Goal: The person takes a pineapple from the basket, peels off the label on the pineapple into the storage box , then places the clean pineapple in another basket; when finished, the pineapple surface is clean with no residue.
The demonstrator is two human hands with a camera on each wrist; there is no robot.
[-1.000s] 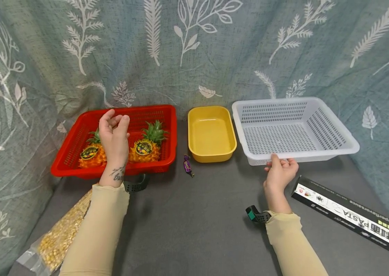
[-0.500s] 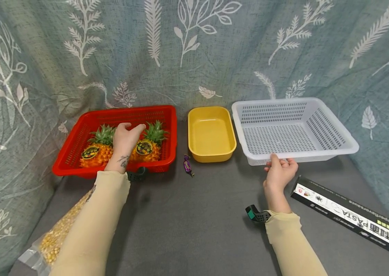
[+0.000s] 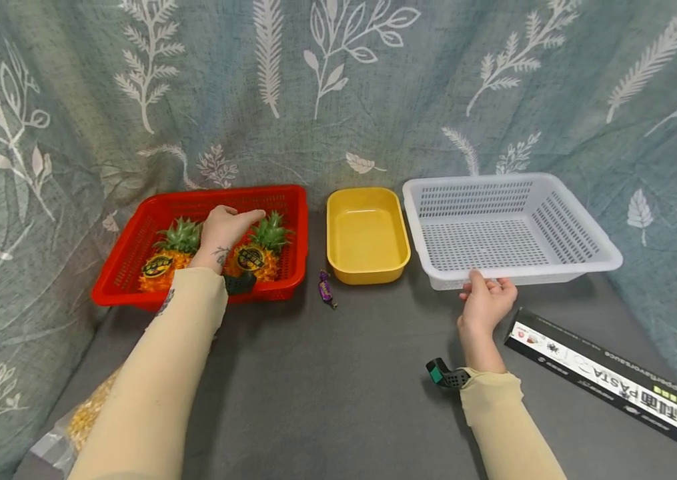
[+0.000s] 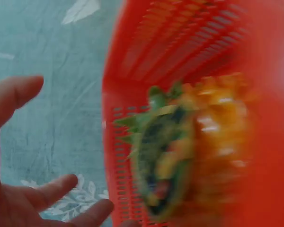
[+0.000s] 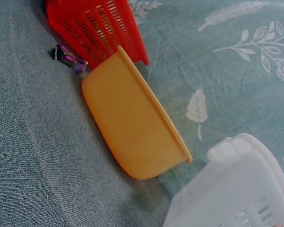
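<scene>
My left hand [image 3: 227,230] hovers over the red basket [image 3: 301,247], between two pineapples with round black-and-yellow labels. Its thumb points toward the green crown of the right pineapple [image 3: 266,257]; the left pineapple [image 3: 179,240] lies beside the wrist. In the left wrist view the fingers [image 4: 61,187] are spread apart with nothing between them, and one blurred pineapple [image 4: 217,127] shows inside the basket. On the right, my right hand [image 3: 487,300] pinches the front rim of the white basket [image 3: 482,243], thumb on top and fingers curled underneath.
A yellow tub [image 3: 368,247] stands between the baskets. The purple-wrapped candy [image 3: 325,288] lies in front, left of it. A long black-and-white pasta box [image 3: 614,380] is at right. Under the left forearm lies a bag of corn kernels [image 3: 89,410]. A patterned curtain [image 3: 338,87] hangs behind.
My left hand has moved rightward and lower over the red basket, from above the left pineapple toward the right one, uncovering the left pineapple's crown. The right hand stays at the white basket's rim.
</scene>
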